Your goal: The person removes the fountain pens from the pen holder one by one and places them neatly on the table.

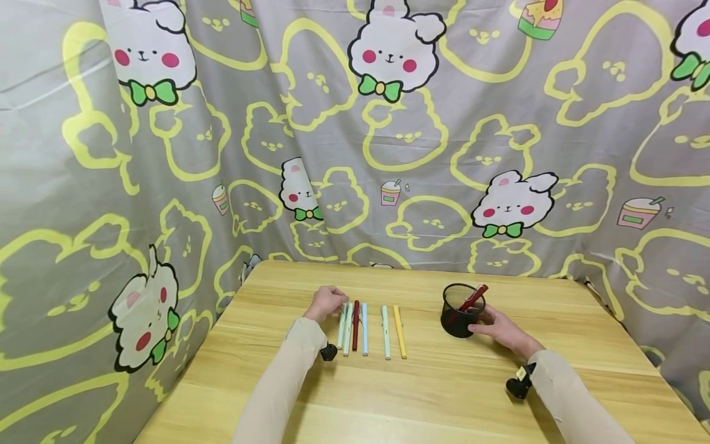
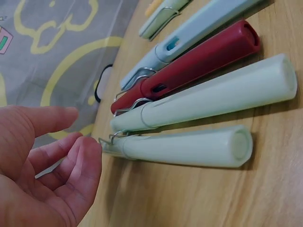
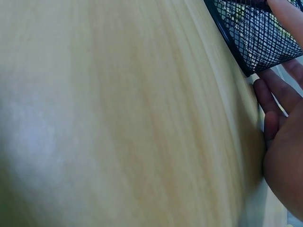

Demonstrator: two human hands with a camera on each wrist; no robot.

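Note:
Several capped pens lie side by side on the wooden table in the head view. From the left come two pale green pens (image 1: 341, 336), a dark red pen (image 1: 355, 327) and a light blue pen (image 1: 365, 330). Past a gap lie a mint pen (image 1: 386, 333) and a yellow pen (image 1: 400, 333). My left hand (image 1: 327, 302) is at the clip end of the leftmost pale green pen (image 2: 189, 147), thumb and fingers apart with nothing between them. My right hand (image 1: 506, 332) holds the side of a black mesh pen holder (image 1: 456, 325), thumb in front. Inside it leans a red pen (image 1: 476, 296).
The wooden table (image 1: 432, 394) reaches back to a grey patterned curtain (image 1: 344, 135) that hangs behind it and along both sides. A black wrist camera (image 1: 329, 352) sits by the left cuff, another camera (image 1: 519, 387) by the right.

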